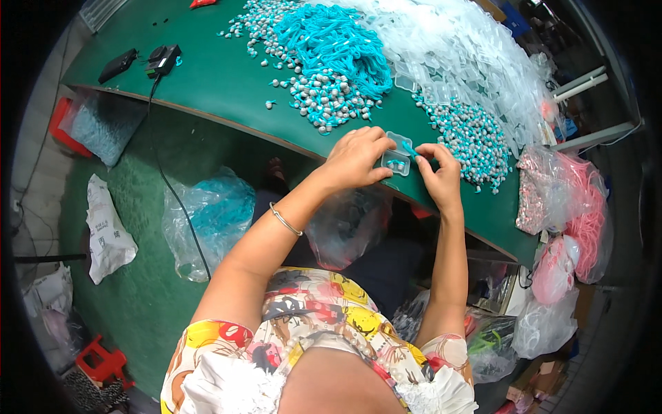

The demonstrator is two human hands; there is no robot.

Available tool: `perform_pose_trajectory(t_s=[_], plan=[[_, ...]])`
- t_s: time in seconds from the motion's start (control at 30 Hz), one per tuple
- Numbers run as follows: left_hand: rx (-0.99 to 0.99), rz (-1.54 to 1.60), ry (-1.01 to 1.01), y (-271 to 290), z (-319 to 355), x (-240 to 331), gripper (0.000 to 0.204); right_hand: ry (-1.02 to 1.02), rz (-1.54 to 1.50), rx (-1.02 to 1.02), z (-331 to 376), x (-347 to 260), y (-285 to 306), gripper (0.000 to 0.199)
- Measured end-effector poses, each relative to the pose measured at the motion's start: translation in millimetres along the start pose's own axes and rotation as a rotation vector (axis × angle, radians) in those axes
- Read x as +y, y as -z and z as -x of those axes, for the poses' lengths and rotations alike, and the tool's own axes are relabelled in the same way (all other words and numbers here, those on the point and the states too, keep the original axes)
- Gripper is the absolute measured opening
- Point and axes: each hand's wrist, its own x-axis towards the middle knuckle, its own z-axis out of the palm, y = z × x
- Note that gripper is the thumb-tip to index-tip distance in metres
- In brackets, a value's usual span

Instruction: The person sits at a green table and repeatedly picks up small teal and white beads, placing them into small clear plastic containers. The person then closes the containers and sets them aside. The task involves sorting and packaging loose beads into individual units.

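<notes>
Near the table's front edge lies a small clear plastic case [398,165], its lid swung up, with small grey and teal pieces inside. My left hand [358,157] steadies the case, thumb at its near side and fingers at the upper left. My right hand [441,176] pinches a teal cord [409,149] between thumb and fingers, at the right of the case. Just beyond are a heap of teal cords [338,48] and a pile of grey pieces with teal ends [327,100]. Another such pile [472,138] lies right of my right hand.
Clear plastic cases [455,48] form a large mound on the green table [214,62]. Two black devices [163,61] sit at the left, one with a hanging cable. Bags of pink cords [583,214] stand at the right. On the floor are plastic bags [214,221] and a red stool [103,362].
</notes>
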Motion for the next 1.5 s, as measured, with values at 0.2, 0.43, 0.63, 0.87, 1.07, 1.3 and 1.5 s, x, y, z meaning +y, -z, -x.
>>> perform_pose_trajectory(t_s=[0.2, 0.43, 0.63, 0.87, 1.07, 1.3, 1.5], plan=[[-0.034, -0.010, 0.027, 3.4, -3.7, 3.8, 0.048, 0.199, 0.134, 0.001, 4.8, -1.4, -5.8, 0.016], [-0.029, 0.044, 0.054, 5.7, -4.6, 7.5, 0.046, 0.322, 0.313, -0.064, 4.1, -3.9, -9.2, 0.017], [-0.006, 0.011, -0.015, 3.4, -1.7, 4.0, 0.039, 0.189, 0.162, -0.023, 13.9, -1.9, -5.5, 0.021], [0.011, 0.002, -0.027, 3.5, -5.5, 8.1, 0.036, -0.026, 0.076, 0.072, 26.6, 4.4, -8.2, 0.018], [-0.020, 0.000, -0.014, 7.6, -7.3, 10.4, 0.039, -0.108, 0.044, 0.141, 27.8, 3.0, -19.7, 0.014], [-0.047, -0.046, -0.053, 5.6, -6.8, 8.1, 0.036, -0.123, 0.017, 0.209, 25.3, -3.4, -20.6, 0.017], [-0.045, -0.042, -0.067, 5.1, -6.4, 7.7, 0.034, -0.125, 0.027, 0.221, 20.4, -11.0, -28.0, 0.018]])
